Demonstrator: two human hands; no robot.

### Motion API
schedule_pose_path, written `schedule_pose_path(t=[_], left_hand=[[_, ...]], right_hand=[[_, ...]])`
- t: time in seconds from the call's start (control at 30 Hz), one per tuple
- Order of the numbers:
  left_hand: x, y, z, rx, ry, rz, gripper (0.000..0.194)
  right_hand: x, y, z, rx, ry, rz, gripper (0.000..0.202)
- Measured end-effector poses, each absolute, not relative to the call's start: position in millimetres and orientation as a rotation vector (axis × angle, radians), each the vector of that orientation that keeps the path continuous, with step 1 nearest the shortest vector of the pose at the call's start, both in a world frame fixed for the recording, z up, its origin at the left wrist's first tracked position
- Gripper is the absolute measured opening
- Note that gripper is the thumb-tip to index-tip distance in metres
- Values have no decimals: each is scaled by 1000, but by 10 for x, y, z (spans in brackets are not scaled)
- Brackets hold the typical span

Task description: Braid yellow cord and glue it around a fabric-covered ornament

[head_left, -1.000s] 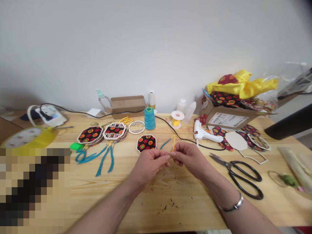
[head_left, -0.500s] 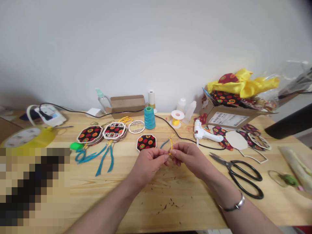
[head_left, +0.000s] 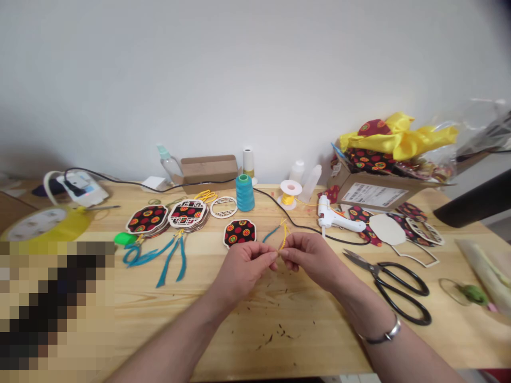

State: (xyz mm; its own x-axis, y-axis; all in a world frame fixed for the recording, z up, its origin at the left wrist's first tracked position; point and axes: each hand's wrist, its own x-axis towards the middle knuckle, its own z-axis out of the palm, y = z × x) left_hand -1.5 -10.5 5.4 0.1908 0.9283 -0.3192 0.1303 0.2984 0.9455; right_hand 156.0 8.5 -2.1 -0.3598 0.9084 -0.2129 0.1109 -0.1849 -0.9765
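Above the table (head_left: pixel 223 319), both hands (head_left: pixel 246 266) (head_left: pixel 313 259) pinch a yellow cord (head_left: pixel 285 239), its length pointing wallward.

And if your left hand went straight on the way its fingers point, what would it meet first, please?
Probably the right hand's fingertips, just ahead of the left hand, where the yellow cord is pinched; exact depth is unclear.

Near tabletop (head_left: pixel 235 346) open save scraps (head_left: pixel 270 338); scissors (head_left: pixel 375 271) block right, cord (head_left: pixel 347 243) beyond
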Motion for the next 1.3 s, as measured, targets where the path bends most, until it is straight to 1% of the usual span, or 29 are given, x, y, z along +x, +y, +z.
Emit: schedule_pose_path(t=[0.53, 0.87, 1.3], left_hand=[[-34, -63, 58, 1114, 1242, 782, 20], [-33, -50, 67, 1117, 1257, 814, 20], [-29, -57, 52, 1207, 1293, 831, 20]], right_hand=[[1592, 113, -49, -1288, -1623, 1373, 12], [1589, 104, -53, -1287, -1603, 1379, 10], [1564, 88, -24, -1361, -1737, 1137, 12]])
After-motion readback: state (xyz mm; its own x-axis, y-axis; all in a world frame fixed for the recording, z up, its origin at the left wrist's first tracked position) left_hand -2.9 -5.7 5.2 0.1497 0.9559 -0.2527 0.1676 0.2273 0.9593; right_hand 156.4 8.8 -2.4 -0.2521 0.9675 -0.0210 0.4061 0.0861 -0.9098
